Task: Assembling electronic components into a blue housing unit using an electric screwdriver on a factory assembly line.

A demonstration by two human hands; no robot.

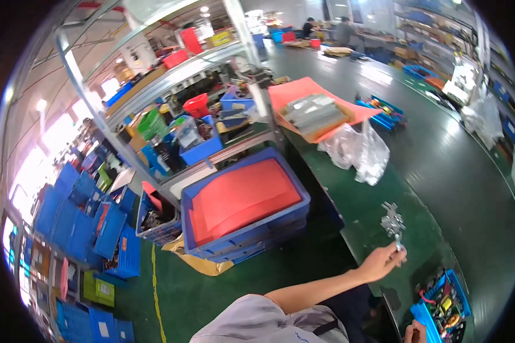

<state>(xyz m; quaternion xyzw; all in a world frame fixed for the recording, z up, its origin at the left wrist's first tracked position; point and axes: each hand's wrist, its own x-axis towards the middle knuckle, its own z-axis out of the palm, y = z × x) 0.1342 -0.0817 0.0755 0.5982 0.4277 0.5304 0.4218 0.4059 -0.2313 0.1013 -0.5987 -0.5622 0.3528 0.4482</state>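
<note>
Location type: industrial workshop. Identifying features: stacked blue rectangular plastic bins (74, 197); a grey metal shelving frame (83, 86) loaded with containers; a green floor (194, 303) bearing a yellow marking line (155, 274); a blue plastic basket (423, 318) of mixed components; two people (344, 34) at distant worktables.

Big bright workshop. Green floor (183, 297), yellow line (156, 286) running along it on the left. Long tabletop (357, 211) going off to the far end: green near edge, glossy dark-grey middle with white glare patches. Metal rack (244, 31) left of it, pale posts, loaded shelves. More shelves (435, 28) along the upper right, also full. White column (134, 43) behind the rack. Windows (58, 131) far left, blown out to white. Small ceiling lights (205, 9) on at top. Far tabletop (377, 38) at the back, detail too small.
</note>
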